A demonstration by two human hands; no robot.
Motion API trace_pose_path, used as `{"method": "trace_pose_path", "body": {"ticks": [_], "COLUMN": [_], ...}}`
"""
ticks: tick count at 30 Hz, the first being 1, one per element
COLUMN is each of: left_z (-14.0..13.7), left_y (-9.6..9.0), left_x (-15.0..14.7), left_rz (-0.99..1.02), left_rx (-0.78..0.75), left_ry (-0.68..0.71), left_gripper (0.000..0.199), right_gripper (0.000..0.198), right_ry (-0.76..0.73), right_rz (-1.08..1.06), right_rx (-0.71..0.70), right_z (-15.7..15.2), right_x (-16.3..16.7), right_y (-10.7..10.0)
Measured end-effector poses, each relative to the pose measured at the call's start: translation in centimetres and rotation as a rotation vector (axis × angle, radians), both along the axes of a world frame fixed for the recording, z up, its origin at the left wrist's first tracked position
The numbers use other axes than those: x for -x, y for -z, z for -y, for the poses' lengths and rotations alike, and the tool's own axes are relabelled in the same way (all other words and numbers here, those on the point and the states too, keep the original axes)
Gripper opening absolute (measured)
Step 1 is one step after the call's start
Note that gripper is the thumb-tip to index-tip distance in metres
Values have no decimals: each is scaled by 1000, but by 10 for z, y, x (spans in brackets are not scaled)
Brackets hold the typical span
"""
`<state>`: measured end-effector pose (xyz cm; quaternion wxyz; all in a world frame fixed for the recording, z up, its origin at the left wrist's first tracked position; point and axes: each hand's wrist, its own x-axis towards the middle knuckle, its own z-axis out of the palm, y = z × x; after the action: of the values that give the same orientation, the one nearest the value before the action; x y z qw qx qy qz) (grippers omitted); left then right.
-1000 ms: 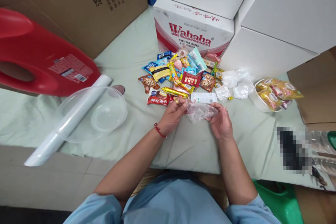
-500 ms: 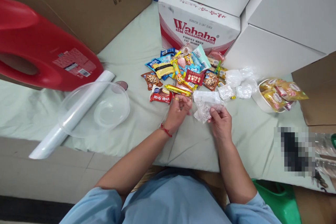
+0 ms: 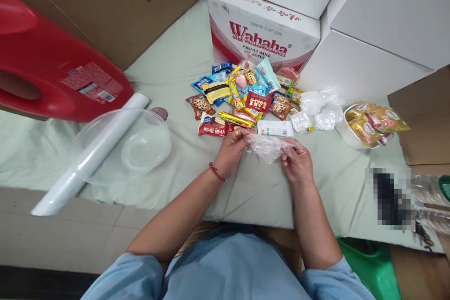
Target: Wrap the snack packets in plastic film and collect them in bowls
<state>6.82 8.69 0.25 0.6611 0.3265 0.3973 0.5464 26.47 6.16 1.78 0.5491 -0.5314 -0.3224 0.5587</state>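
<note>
A crumpled piece of clear plastic film (image 3: 266, 148) is stretched between my two hands. My left hand (image 3: 230, 152), with a red cord at its wrist, pinches the film's left end. Its right end is between the fingers and thumb of my right hand (image 3: 298, 161). Just beyond the film lies a white printed packet (image 3: 275, 128), flat on the cloth. Behind my left hand is a heap of wrapped snacks, with a gold-wrapped stick (image 3: 235, 119), a red snack packet (image 3: 213, 125) and a brown cookie packet (image 3: 280, 106) among them. Several white bundles in clear plastic (image 3: 324, 117) rest to the right.
A white bowl (image 3: 346, 133) holds yellow packets at the right. On the left are a clear plastic bowl (image 3: 163, 143), a white roll (image 3: 56, 193) and a big red jug (image 3: 52, 65). A Wahaha carton (image 3: 225, 18) stands at the back. Blurred dark thing and clear bottles lie far right.
My left hand has taken hold of the film's left end, and the film is now spread wider between both hands. The white packet behind it shows more fully.
</note>
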Motion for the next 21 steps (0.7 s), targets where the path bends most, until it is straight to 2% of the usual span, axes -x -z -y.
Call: {"method": "trace_pose_path", "body": {"ticks": [5, 9, 14, 16, 18, 21], "left_z": [2, 0, -4, -4, -4, -2], "left_y": [-10, -16, -18, -18, -16, -14], "left_x": [0, 4, 10, 10, 9, 5], "left_rz": [196, 227, 262, 260, 247, 198], "left_rx": [168, 239, 285, 288, 282, 249], "left_ry": [56, 81, 157, 144, 104, 52], "left_gripper": [36, 44, 50, 53, 56, 59], "right_gripper": [38, 41, 39, 40, 41, 36], "right_ry": [-94, -137, -132, -120, -56, 216], "right_rz": [-91, -142, -143, -114, -42, 169], "right_rx": [89, 120, 129, 126, 90, -84], "right_z": [1, 1, -2, -3, -4, 0], "right_x": [-6, -11, -19, -21, -22, -20], "right_y": [-4, -5, -4, -3, -1, 1]}}
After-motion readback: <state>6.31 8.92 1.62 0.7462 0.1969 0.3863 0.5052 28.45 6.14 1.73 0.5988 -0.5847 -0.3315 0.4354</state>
